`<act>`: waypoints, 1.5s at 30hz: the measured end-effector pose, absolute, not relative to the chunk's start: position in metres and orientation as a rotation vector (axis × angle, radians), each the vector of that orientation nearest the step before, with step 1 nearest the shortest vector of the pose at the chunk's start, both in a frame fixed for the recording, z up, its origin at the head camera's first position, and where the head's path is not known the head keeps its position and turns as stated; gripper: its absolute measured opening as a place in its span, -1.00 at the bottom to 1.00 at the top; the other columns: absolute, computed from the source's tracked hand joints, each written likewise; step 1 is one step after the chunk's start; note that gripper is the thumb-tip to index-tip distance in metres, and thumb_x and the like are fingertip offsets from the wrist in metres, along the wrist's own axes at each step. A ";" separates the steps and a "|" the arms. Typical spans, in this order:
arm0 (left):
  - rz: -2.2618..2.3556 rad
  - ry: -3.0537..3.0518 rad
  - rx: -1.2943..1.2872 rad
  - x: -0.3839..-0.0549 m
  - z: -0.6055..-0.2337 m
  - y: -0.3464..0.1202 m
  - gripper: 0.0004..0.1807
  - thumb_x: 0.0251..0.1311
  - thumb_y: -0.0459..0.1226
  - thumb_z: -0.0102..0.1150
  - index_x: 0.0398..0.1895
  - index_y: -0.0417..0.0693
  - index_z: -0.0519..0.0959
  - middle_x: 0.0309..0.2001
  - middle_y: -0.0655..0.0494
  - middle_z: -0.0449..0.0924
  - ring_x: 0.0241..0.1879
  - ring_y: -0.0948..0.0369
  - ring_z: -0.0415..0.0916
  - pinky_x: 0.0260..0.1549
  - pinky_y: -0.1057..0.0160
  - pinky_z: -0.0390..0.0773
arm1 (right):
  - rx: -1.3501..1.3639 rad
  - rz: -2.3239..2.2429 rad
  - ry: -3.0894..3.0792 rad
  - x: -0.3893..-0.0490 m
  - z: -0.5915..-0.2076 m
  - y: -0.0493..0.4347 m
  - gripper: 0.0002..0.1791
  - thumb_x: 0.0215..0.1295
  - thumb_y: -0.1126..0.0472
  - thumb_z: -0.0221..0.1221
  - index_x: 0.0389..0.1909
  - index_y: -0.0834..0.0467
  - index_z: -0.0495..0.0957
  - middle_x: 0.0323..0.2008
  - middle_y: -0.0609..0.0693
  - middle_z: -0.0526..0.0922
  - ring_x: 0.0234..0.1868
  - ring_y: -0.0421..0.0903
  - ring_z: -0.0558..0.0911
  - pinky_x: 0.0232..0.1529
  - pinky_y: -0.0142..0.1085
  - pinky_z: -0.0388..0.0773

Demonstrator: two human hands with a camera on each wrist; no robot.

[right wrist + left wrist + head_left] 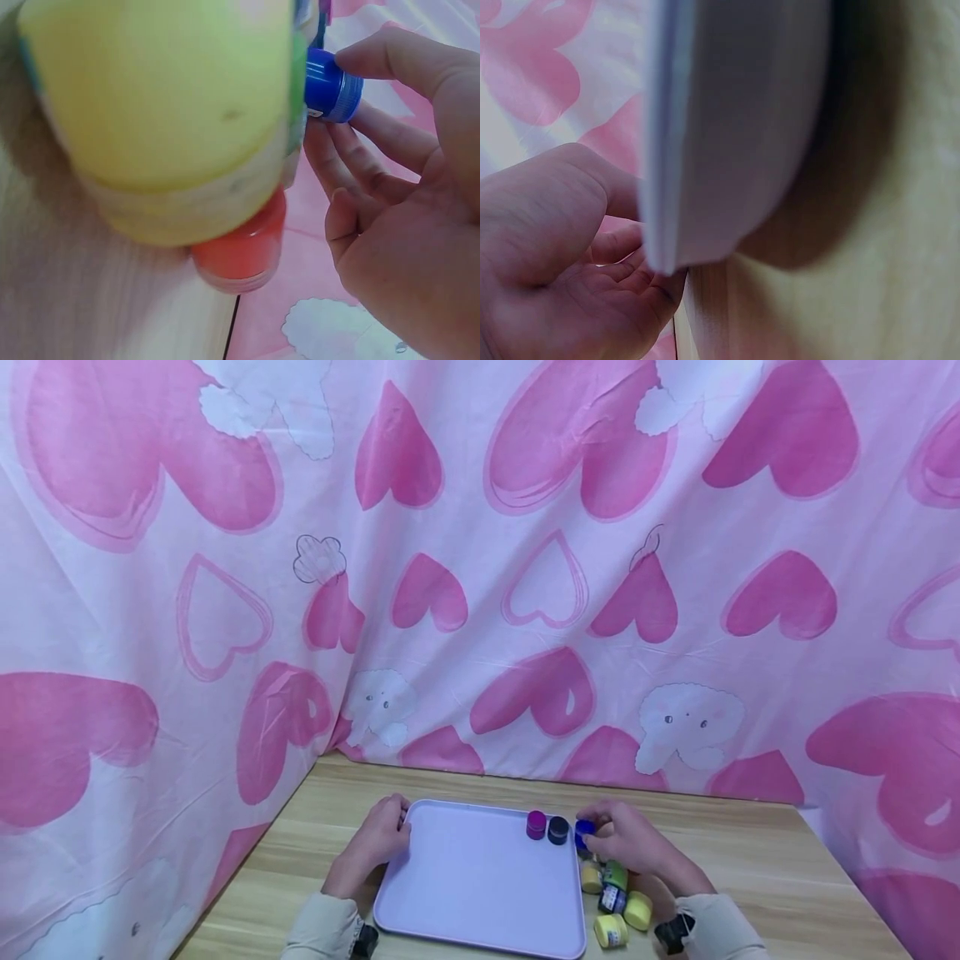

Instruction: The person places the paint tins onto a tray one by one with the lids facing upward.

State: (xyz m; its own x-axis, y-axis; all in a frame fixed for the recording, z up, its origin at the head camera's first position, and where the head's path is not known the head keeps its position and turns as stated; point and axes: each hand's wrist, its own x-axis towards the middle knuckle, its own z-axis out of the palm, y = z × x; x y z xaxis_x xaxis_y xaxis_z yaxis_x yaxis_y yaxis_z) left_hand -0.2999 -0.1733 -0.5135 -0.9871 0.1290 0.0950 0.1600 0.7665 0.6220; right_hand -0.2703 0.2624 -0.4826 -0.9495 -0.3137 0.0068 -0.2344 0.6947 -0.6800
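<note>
Reaching in from the near side, two pale sleeves [324, 928] lie to the left and right, each with a black wrist strap [365, 941] by the cuff. Between them is a lavender tray [480, 893] on a wood-grain table [772, 877]. Just right of the tray's near right corner is a labelled yellow jar [611, 932], with a second yellow jar [638, 910] a little farther and to the right. Beyond these, a dark jar [612, 899] with a white label sits close against a green jar [615, 874]; a third yellow jar [591, 877] is left of them, beside the tray's right rim. An orange-red jar [241, 259] shows in the right wrist view, partly hidden behind a yellow one.

Farther along that rim, the right hand [626, 842] pinches a blue jar [583, 833] between thumb and fingers; whether the jar is over the rim or just outside it cannot be told. On the left, the left hand [378, 842] grips the tray near its far left corner, thumb over the rim. At the tray's far right corner stand a black jar [558, 830] and, left of it, a magenta jar [536, 825]. Beyond the table hangs a pink cloth [480, 527] printed with hearts.
</note>
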 end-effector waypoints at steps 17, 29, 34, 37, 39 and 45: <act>-1.047 -2.884 -0.245 -0.300 -0.516 -0.176 -0.76 0.34 -0.49 0.25 0.03 -0.37 0.56 -0.23 -0.03 0.53 -0.22 0.13 0.50 -0.18 0.12 0.61 | -0.463 -1.165 2.912 -0.269 -0.471 0.236 -0.58 0.36 0.20 0.46 0.22 0.05 0.69 0.03 -0.09 0.73 0.10 -0.04 0.65 0.15 0.10 0.63; -1.093 -2.933 -0.185 -0.301 -0.515 -0.176 -0.73 0.42 -0.44 0.22 0.12 -0.36 0.54 -0.17 -0.03 0.53 -0.19 0.12 0.50 -0.19 0.14 0.62 | -0.450 -1.174 2.924 -0.271 -0.469 0.214 -0.60 0.34 0.15 0.50 0.16 -0.12 0.69 -0.02 -0.18 0.71 0.11 -0.02 0.66 0.09 -0.02 0.60; -1.122 -2.931 -0.189 -0.300 -0.514 -0.176 -0.73 0.42 -0.45 0.22 0.13 -0.36 0.53 -0.17 -0.03 0.52 -0.19 0.12 0.49 -0.20 0.14 0.62 | -0.508 -1.174 2.930 -0.272 -0.468 0.205 -0.62 0.35 0.17 0.49 0.14 -0.09 0.69 -0.03 -0.17 0.71 0.07 -0.08 0.65 0.07 0.01 0.64; -1.128 -2.925 -0.201 -0.300 -0.514 -0.176 -0.73 0.41 -0.46 0.22 0.11 -0.36 0.53 -0.18 -0.04 0.52 -0.20 0.12 0.49 -0.21 0.14 0.61 | -0.551 -1.163 2.937 -0.273 -0.467 0.200 -0.64 0.36 0.16 0.49 0.13 -0.08 0.69 -0.04 -0.16 0.71 0.06 -0.09 0.65 0.07 0.01 0.65; -1.137 -2.928 -0.192 -0.300 -0.514 -0.176 -0.74 0.42 -0.46 0.22 0.11 -0.35 0.53 -0.17 -0.03 0.52 -0.20 0.12 0.49 -0.22 0.14 0.61 | -0.564 -1.162 2.935 -0.275 -0.468 0.197 -0.64 0.36 0.14 0.49 0.13 -0.08 0.69 -0.04 -0.16 0.71 0.07 -0.06 0.66 0.06 -0.03 0.65; -1.138 -2.928 -0.176 -0.301 -0.516 -0.175 -0.75 0.42 -0.45 0.22 0.10 -0.33 0.53 -0.17 -0.02 0.51 -0.20 0.12 0.49 -0.23 0.16 0.62 | -0.598 -1.214 2.891 -0.277 -0.469 0.187 -0.66 0.35 0.20 0.49 0.11 0.00 0.70 -0.05 -0.09 0.70 0.05 0.02 0.67 -0.15 -0.32 0.62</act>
State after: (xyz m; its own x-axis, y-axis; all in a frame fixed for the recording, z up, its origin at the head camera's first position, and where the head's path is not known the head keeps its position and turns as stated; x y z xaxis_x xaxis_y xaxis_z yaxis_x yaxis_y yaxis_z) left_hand -0.3014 -0.1745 -0.5162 -0.9937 0.1059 0.0359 0.1024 0.7323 0.6732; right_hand -0.2769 0.1868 -0.4686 -0.9286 -0.3198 0.1881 -0.3582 0.6408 -0.6791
